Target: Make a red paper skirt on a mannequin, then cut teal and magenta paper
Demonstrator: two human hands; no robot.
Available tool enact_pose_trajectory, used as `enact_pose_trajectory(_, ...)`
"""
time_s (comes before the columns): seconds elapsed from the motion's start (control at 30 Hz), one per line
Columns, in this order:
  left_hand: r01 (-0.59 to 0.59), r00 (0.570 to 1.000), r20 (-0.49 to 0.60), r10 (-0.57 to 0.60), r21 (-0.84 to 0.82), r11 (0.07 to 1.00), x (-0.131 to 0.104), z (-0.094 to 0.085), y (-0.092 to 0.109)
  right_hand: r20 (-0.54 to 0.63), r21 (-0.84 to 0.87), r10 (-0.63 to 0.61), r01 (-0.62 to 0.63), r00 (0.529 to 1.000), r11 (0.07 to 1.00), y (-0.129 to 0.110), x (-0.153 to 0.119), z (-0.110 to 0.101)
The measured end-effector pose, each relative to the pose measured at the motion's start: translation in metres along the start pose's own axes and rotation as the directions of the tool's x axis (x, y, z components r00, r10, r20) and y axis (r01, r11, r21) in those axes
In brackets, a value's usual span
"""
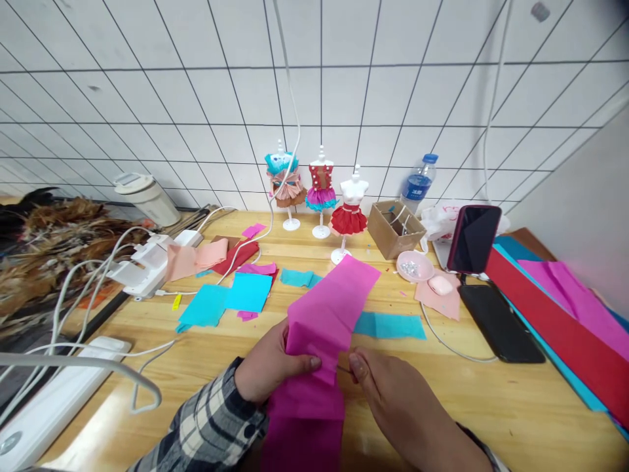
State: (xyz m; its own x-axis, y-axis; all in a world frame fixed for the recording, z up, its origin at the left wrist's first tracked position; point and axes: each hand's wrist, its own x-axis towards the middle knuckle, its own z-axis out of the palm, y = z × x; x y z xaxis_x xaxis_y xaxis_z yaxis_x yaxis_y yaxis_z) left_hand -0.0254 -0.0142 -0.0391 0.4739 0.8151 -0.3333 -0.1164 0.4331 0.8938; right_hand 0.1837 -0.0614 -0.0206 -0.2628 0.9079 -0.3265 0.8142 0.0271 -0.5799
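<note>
A long magenta strip of crepe paper (324, 314) runs upright from the bottom edge toward the small mannequins, with fold lines across it. My left hand (275, 360) pinches it at the left side, thumb on top and fingers behind. At the strip's right edge, my right hand (393, 393) is closed around a thin dark tool (344, 369); only a short piece of it shows, so its kind is unclear. Behind the strip lies a teal paper piece (393, 325). The nearest mannequin (354, 193) wears a red paper skirt.
Two dressed mannequins (322, 183) stand farther back. Cut paper pieces (248, 292) lie at left, beside a power strip (152, 262) and white cables. At right are a cardboard box (393, 239), a pink bowl (415, 257), phones (501, 324) and long paper strips (555, 311).
</note>
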Motion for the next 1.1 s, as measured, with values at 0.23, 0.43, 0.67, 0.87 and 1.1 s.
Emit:
enact_pose_trajectory(0.23,-0.026,0.999,0.034,0.025,0.048,0.998,-0.001,0.002,0.002,-0.010,-0.013,-0.011,0.011,1.000,1.000,-0.002,0.001,0.003)
enact_pose_trajectory(0.43,-0.010,1.000,0.008,0.009,0.085,0.996,-0.001,0.004,0.001,-0.029,0.007,-0.056,0.056,0.998,0.998,0.000,0.000,0.004)
enact_pose_trajectory(0.67,-0.011,1.000,0.010,0.010,0.154,0.988,-0.002,0.004,0.001,-0.023,-0.006,-0.069,0.069,0.997,0.998,0.000,0.001,0.006)
enact_pose_trajectory(0.87,-0.020,1.000,0.020,0.016,0.236,0.972,-0.002,0.003,-0.002,0.015,0.003,-0.058,0.058,0.998,0.998,0.002,0.001,0.008)
enact_pose_trajectory(1.1,-0.048,0.996,0.086,0.024,0.290,0.956,-0.002,0.004,-0.002,0.017,0.067,-0.068,0.067,0.998,0.995,0.003,0.000,0.011)
